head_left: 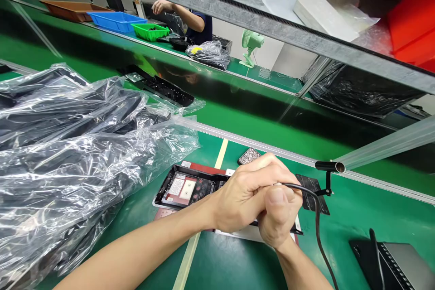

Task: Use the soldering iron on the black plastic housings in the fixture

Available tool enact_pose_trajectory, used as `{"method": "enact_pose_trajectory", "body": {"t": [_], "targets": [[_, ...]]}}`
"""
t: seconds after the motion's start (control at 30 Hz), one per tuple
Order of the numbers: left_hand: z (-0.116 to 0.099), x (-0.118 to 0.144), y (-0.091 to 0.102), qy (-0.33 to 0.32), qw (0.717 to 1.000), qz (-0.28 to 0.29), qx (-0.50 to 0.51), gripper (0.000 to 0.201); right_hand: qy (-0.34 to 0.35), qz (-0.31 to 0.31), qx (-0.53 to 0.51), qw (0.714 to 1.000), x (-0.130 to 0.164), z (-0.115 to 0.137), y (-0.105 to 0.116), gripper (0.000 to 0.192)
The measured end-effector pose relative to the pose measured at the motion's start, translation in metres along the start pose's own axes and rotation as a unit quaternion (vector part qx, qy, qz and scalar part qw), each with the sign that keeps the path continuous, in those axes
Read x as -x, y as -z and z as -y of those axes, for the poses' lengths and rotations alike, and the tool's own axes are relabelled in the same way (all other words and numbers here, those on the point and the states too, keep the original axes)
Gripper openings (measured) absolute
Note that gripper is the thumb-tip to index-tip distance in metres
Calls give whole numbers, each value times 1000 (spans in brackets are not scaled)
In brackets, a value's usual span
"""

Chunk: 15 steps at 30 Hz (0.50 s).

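Observation:
Both my hands meet over a black plastic device housing [183, 186] that lies open on the green bench. My right hand [280, 217] is closed around a tool with a black cable [317, 231] that trails down toward me. My left hand [248, 192] wraps over the right hand's fingers and rests above the housing's right part. The tool's tip is hidden under my hands. Inside the housing a white label and red parts show.
A large pile of clear plastic bags [68, 145] with black parts fills the left. A black tube on a small stand [328, 170] is at the right. A dark case [390, 260] lies at the lower right. Across the conveyor a person [190, 18] works beside coloured bins [115, 20].

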<state>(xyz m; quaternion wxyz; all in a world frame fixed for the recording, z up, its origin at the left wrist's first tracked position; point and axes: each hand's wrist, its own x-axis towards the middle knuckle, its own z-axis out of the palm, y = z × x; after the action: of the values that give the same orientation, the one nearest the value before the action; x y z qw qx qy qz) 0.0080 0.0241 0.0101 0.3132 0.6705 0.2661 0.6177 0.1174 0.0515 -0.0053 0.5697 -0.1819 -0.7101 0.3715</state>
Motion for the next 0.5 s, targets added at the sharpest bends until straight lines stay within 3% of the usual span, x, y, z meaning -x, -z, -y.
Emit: {"method": "enact_pose_trajectory", "body": {"t": [0.33,0.5], "targets": [[3,2,-3,24,1000,-13,-8,28,-21,16,54,998,-5,8,-2,57],[3,2,-3,19,1000,-7,-15,28,-31,12,31,999,-10,13,-3,54]]}}
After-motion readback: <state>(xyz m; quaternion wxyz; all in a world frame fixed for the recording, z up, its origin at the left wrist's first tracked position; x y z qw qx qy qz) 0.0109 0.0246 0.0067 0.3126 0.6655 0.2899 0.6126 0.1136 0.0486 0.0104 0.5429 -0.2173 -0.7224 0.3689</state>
